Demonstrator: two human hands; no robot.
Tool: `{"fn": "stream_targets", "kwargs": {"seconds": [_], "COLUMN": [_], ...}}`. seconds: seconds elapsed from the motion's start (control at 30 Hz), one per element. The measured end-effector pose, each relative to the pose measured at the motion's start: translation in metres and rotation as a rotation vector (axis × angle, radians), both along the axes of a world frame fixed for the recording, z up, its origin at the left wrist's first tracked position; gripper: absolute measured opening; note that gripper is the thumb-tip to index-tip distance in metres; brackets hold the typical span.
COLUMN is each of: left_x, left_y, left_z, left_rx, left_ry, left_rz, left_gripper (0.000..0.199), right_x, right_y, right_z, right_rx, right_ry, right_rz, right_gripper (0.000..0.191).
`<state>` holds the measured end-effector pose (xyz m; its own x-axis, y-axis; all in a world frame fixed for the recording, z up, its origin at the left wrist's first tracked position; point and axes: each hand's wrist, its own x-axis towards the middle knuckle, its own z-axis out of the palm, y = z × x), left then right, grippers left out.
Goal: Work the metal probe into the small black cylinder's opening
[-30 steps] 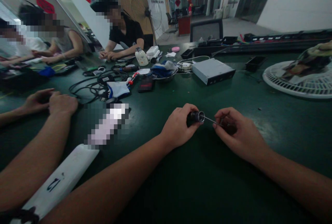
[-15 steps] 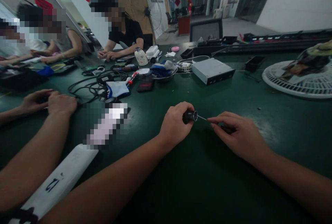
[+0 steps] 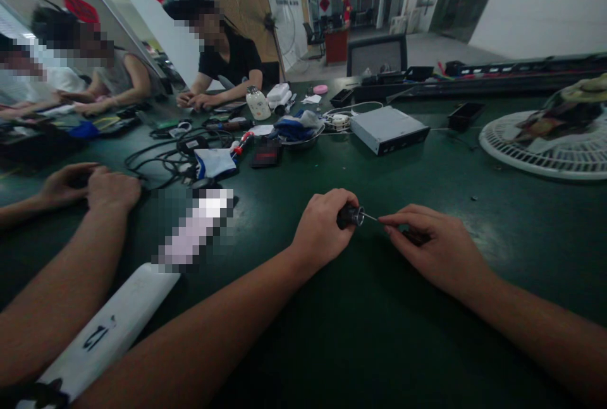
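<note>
My left hand (image 3: pixel 325 222) is wrapped round a short black cylinder (image 3: pixel 349 215) with a shiny ring at its open end, which faces right. Most of the cylinder is hidden in my palm. Opposite it, my right hand (image 3: pixel 434 238) pinches a slim screwdriver (image 3: pixel 370 217) between thumb and fingertips. Its thin metal shaft runs left to the cylinder's ringed end, and a dark handle shows partly under my fingers. Where the tip sits inside the cylinder cannot be seen. Both hands are just above the dark green table (image 3: pixel 332 333).
Beyond my hands lie a grey drive box (image 3: pixel 389 129), a white fan grille (image 3: pixel 545 150), a blue-and-white cloth (image 3: pixel 298 124) and coiled black cables (image 3: pixel 161 159). A white bar (image 3: pixel 114 327) and a co-worker's hands (image 3: pixel 92 188) are at my left. More people sit farther off.
My left hand and the black cylinder have shifted slightly right and down, so less of the shaft shows between the hands. My right hand has hardly moved.
</note>
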<state>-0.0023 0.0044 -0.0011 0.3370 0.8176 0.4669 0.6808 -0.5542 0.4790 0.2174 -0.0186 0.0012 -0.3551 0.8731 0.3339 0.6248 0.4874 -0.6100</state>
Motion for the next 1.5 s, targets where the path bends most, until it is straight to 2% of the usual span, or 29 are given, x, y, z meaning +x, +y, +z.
{"fn": "stream_targets", "kwargs": {"seconds": [0.53, 0.9, 1.2, 1.4, 1.5], "left_x": [-0.0003, 0.0, 0.0001, -0.0001, -0.0001], "left_y": [0.0, 0.0, -0.0002, -0.0004, -0.0007], "left_z": [0.0002, 0.0003, 0.0, 0.0009, 0.0011], "left_rx": [0.001, -0.002, 0.001, -0.014, -0.01], "left_ry": [0.025, 0.025, 0.041, 0.041, 0.046], "left_rz": [0.003, -0.013, -0.006, -0.019, -0.025], "left_gripper": [0.024, 0.024, 0.023, 0.024, 0.026], "right_x": [-0.0002, -0.0016, -0.0013, -0.0013, -0.0006], "right_y": [-0.0015, -0.0029, -0.0024, -0.0025, -0.0031], "right_z": [0.0022, 0.0034, 0.0037, 0.0028, 0.0034], "right_rx": [0.008, 0.0, 0.012, 0.014, 0.021], "right_ry": [-0.007, -0.02, -0.013, -0.062, -0.035], "right_rz": [0.11, -0.003, 0.116, -0.002, 0.007], "right_gripper": [0.022, 0.018, 0.021, 0.016, 0.017]}}
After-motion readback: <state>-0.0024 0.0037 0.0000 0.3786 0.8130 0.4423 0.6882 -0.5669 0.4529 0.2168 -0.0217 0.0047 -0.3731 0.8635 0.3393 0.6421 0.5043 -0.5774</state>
